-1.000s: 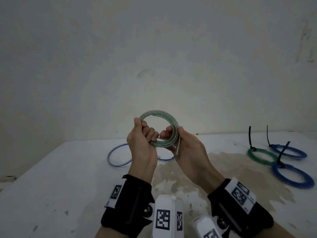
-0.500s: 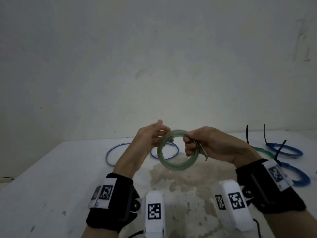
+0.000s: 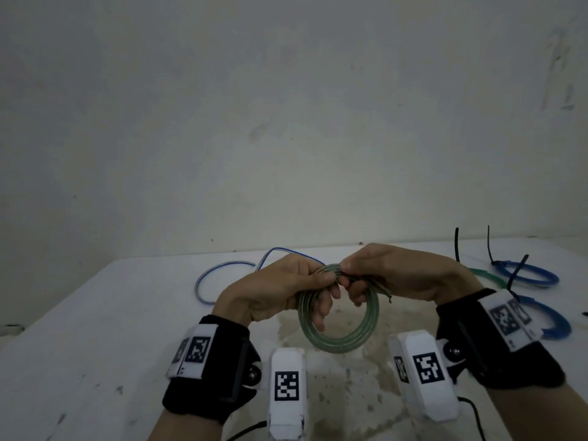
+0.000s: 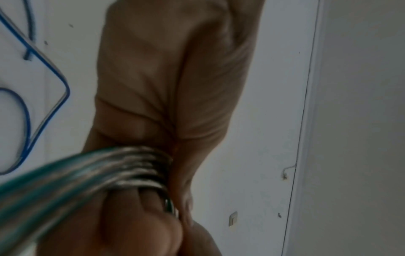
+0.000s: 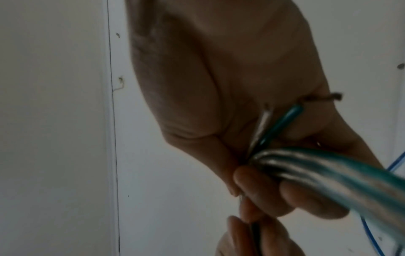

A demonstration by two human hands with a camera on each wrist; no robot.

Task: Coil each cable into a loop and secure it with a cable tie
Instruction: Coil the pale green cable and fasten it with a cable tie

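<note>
Green cable coil [image 3: 339, 323] hangs between our two hands, above the stained white table [image 3: 95, 329], and it touches nothing else. We pinch the top of the coil with the fingers [image 3: 324, 300] of our left hand [image 3: 273, 291]: they are curled around the bundled turns, and the thumb presses from the other side. In the left wrist view the turns [image 4: 122, 166] cross the palm and disappear behind the curled fingers. Our right hand [image 3: 397, 275] holds the same top part just beside the left one; its fingertips [image 5: 258, 187] close on the bundle [image 5: 328, 175], and the two hands almost touch each other. The loose end of the cable [image 5: 282, 124] sticks out from the right hand, with bare strands [image 5: 322, 97] at its tip; in the head view this end [image 3: 383, 292] points to the right and down. In the right wrist view a thin dark strip [image 5: 255, 233] shows between the lower fingers, but we cannot tell what it is.

On the table behind our left hand lies a blue cable [image 3: 222, 268], not coiled yet. On the right side lie three finished coils with black cable ties standing up: one green coil [image 3: 486, 275], one blue coil [image 3: 528, 275] behind it, and one more blue coil [image 3: 553, 323] nearer to us, partly hidden by our right wrist band [image 3: 509, 316].
</note>
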